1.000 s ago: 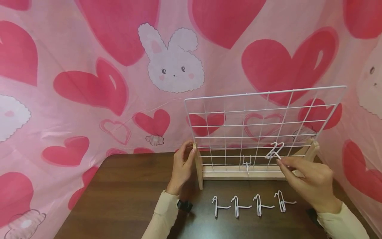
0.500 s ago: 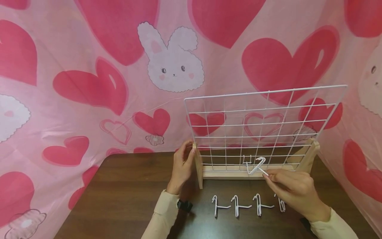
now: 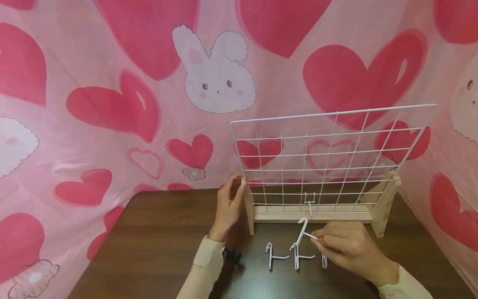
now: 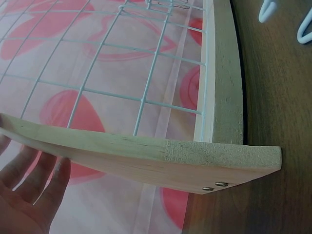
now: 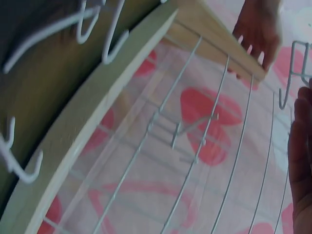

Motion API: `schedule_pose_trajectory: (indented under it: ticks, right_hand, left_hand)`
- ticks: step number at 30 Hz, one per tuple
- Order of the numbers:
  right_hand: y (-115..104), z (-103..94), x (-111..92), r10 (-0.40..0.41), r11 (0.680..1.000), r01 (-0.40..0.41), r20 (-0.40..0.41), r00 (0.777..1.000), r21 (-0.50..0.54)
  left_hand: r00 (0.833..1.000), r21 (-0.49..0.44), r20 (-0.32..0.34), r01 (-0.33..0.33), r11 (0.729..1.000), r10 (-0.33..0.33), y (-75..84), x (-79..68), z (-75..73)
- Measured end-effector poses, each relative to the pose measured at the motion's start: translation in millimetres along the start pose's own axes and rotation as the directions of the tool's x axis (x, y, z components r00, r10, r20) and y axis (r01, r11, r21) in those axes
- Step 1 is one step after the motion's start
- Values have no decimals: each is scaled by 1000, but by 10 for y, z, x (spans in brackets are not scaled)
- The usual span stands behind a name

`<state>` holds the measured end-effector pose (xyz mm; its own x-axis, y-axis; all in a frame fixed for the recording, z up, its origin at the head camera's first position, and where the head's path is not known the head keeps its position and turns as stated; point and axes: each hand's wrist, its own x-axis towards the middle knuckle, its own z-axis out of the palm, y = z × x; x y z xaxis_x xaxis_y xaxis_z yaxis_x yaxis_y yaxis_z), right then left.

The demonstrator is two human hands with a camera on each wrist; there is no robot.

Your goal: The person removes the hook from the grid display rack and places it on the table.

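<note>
My right hand [image 3: 351, 245] pinches the prong of a white wire display hook [image 3: 303, 233] between thumb and fingertips. The hook is tilted, low in front of the rack, and overlaps the row of hooks on the table. In the right wrist view, the held hook [image 5: 291, 63] shows beside the fingers. My left hand [image 3: 228, 203] grips the upper end of the wooden stand's left side piece [image 3: 249, 211], thumb in front and fingers behind. A white wire grid [image 3: 328, 134] leans back in that stand. Another hook [image 3: 309, 203] hangs on its lower wires.
Lying on the dark wooden table [image 3: 164, 232] are a left hook [image 3: 270, 258], a middle hook [image 3: 296, 261] and a partly covered hook [image 3: 324, 261]. My right hand hides the row's right end. A pink heart-patterned cloth [image 3: 276, 91] hangs behind.
My right hand has carried its hook left and down, from in front of the grid's lower right to just above the hooks on the table. The left hand keeps its place on the stand.
</note>
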<state>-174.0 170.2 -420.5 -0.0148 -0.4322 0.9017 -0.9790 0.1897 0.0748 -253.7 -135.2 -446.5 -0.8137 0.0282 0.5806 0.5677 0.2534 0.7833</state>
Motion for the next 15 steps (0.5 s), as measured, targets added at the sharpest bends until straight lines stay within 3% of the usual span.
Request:
schedule_pose_trajectory:
  ticks: [15]
  right_hand:
    - [-156, 331, -162, -37, 997, 25, 155, 987, 75]
  left_hand:
    - [1000, -2, -3, -8, 1000, 8, 32, 0, 1]
